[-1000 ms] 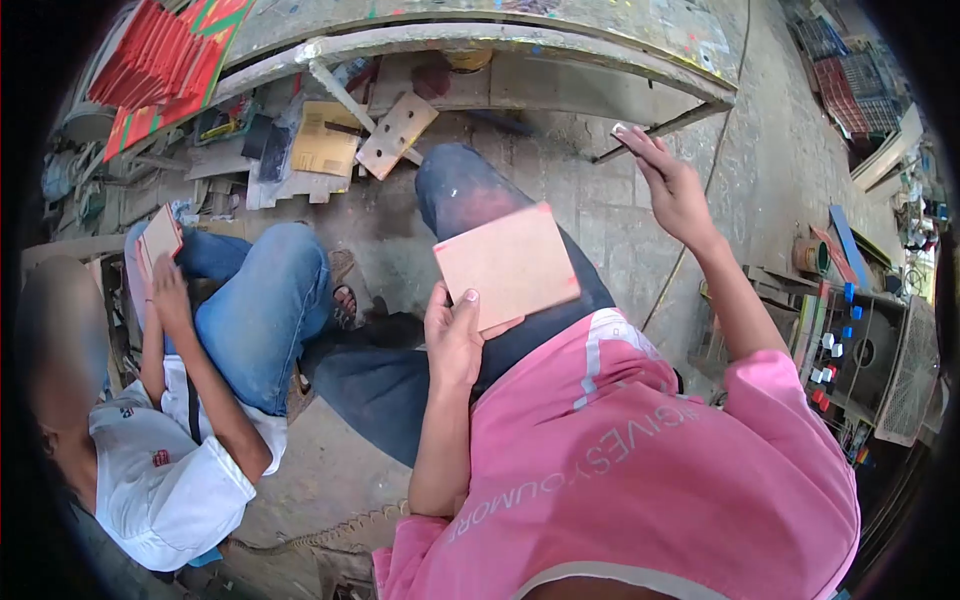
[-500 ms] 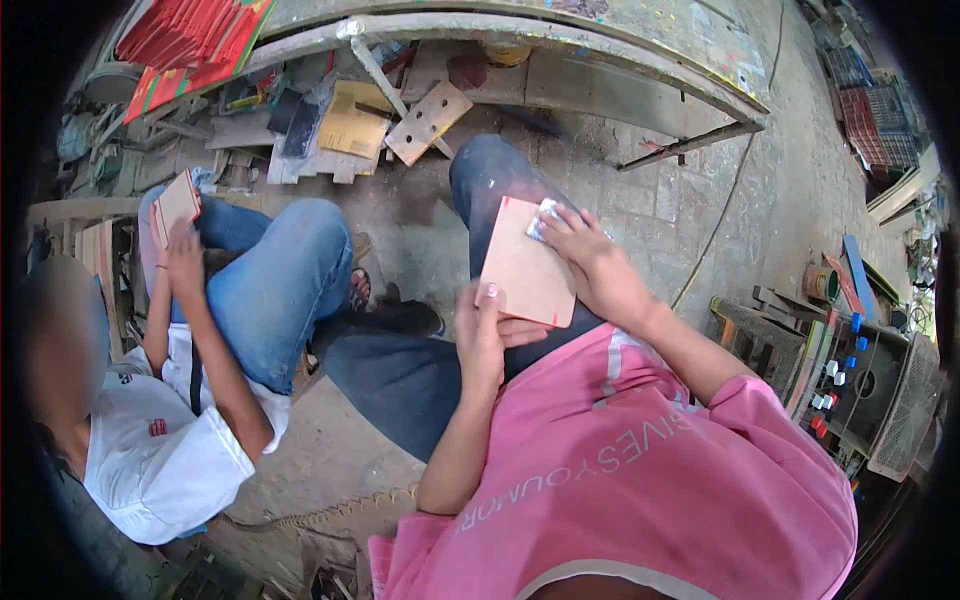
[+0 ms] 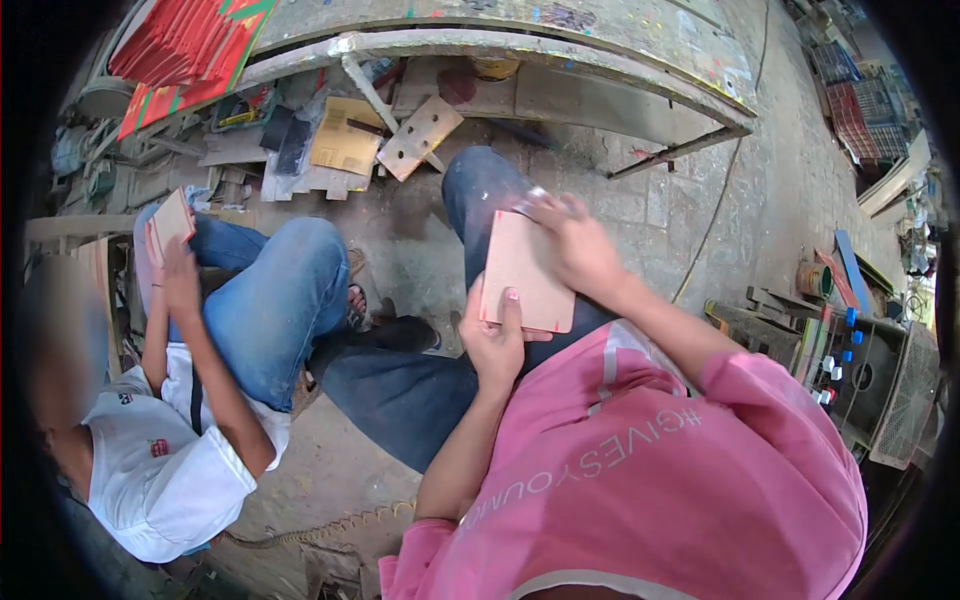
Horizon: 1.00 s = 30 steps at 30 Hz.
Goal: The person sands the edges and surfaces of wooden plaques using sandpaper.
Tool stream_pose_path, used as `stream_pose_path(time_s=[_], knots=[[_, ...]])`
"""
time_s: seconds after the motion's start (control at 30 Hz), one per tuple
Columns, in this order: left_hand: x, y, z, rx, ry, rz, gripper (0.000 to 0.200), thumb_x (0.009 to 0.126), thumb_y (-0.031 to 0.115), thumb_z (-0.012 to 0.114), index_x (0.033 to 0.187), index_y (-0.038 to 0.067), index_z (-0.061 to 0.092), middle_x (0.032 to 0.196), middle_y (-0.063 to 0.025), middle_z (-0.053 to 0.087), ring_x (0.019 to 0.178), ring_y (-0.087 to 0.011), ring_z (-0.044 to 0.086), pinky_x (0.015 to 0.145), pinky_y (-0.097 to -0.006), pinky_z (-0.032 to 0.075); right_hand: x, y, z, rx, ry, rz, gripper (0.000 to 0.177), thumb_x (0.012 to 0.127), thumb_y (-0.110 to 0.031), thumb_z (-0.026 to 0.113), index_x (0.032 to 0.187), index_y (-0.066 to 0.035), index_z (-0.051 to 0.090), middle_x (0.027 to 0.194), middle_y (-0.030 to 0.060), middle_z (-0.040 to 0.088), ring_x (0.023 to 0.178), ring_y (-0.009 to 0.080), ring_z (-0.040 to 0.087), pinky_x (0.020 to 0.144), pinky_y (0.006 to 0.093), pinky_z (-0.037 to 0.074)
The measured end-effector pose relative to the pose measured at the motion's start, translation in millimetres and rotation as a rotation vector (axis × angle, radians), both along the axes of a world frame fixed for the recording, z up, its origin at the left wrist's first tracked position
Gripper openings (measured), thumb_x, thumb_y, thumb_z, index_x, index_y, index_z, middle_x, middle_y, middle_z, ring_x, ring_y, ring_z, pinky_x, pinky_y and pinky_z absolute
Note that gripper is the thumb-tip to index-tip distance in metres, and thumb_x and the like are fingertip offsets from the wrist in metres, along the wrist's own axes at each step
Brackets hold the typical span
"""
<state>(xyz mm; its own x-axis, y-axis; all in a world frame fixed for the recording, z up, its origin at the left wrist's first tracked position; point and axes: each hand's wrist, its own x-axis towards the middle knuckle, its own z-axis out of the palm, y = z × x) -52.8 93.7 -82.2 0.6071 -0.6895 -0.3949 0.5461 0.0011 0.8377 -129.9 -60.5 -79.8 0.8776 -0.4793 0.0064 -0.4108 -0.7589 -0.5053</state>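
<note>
Two hands are on the thin board (image 3: pixel 525 265), which sits over your thigh (image 3: pixel 485 180). Your left hand (image 3: pixel 492 345) grips its lower end, thumb on the face and fingers beneath; that thumb has shifted from the side towards the bottom edge. Your right hand (image 3: pixel 585 250) has slid from the face to the upper right edge, leaving more of the face uncovered. A pale scrap (image 3: pixel 537 196) shows at its fingertips, too blurred to tell if they close on it. Beside you, a seated co-worker (image 3: pixel 170 460) holds similar pieces (image 3: pixel 172 222). Ahead stands a paint-spotted table (image 3: pixel 450 42).
</note>
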Motion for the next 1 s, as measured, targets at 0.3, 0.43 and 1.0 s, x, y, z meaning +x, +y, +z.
stream_pose_path(time_s=[0.3,0.43,1.0], knots=[[1.2,-2.3,0.3,0.023,-0.024,-0.018,0.037,0.096,0.007,0.049,0.128,-0.008,0.042,0.102,-0.0164,0.060,0.070,-0.0215,0.066,0.050,-0.0335,0.061,15.8,20.9,-5.3,-0.018,-0.102,0.050,0.047,0.076,-0.006,0.054,0.124,-0.003,0.056,0.126,0.0187,0.056,0.121,0.0327,0.051,0.107,0.0468,0.035],[1.2,-2.0,-3.1,0.021,0.007,0.005,0.038,0.096,0.006,0.049,0.130,-0.008,0.041,0.104,-0.0170,0.060,0.073,-0.0223,0.067,0.050,-0.0332,0.061,4.2,-1.1,-0.6,0.018,-0.055,0.056,0.044,0.078,-0.006,0.053,0.122,-0.001,0.057,0.130,0.0202,0.053,0.122,0.0355,0.049,0.106,0.0447,0.037],[5.5,-2.5,9.4,0.075,-0.015,-0.042,0.040,0.096,0.011,0.051,0.130,-0.007,0.043,0.106,-0.0157,0.061,0.082,-0.0226,0.067,0.058,-0.0335,0.060,-68.7,-97.0,-22.3,-0.077,0.304,-0.200,0.060,0.072,0.008,0.048,0.129,-0.010,0.055,0.129,0.0178,0.055,0.127,0.0371,0.045,0.107,0.0439,0.037]])
